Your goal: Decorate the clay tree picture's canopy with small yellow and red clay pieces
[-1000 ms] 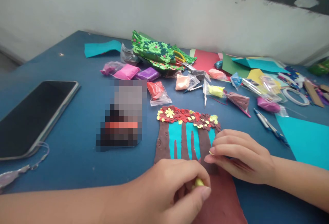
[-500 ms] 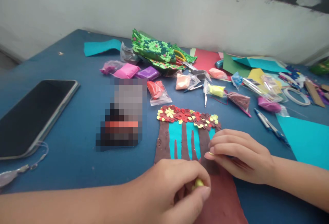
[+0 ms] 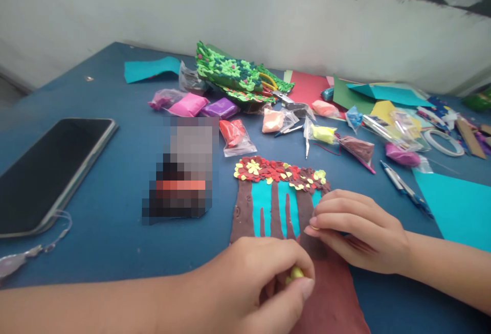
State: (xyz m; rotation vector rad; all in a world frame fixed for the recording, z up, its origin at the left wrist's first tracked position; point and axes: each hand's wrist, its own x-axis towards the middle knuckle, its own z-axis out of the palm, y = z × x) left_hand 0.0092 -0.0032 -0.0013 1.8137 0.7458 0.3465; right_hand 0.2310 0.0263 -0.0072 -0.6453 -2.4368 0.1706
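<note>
My left hand (image 3: 268,283) is curled round a lump of yellow clay (image 3: 296,273), which shows between thumb and forefinger. To its right, my right hand (image 3: 356,229) pinches a tiny yellow bit of clay (image 3: 313,228) between thumb and fingertips. Both hands are over a clay picture (image 3: 264,206) on the table, with brown trunk shapes on turquoise and a reddish-brown lower part. Small red, brown and yellow clay petals form a flowery band (image 3: 276,171) along its top edge. My hands and forearms hide part of the picture.
A phone (image 3: 57,170) lies at the left. Bags of coloured clay, such as red (image 3: 233,135) and yellow (image 3: 323,134), lie behind the picture with green clay work (image 3: 230,70). Pens (image 3: 406,189), a tape roll (image 3: 444,142) and turquoise paper (image 3: 460,211) are at the right.
My right fingertips have shifted very slightly over the small yellow bit. The left hand keeps its hold on the yellow clay, and the picture lies as before.
</note>
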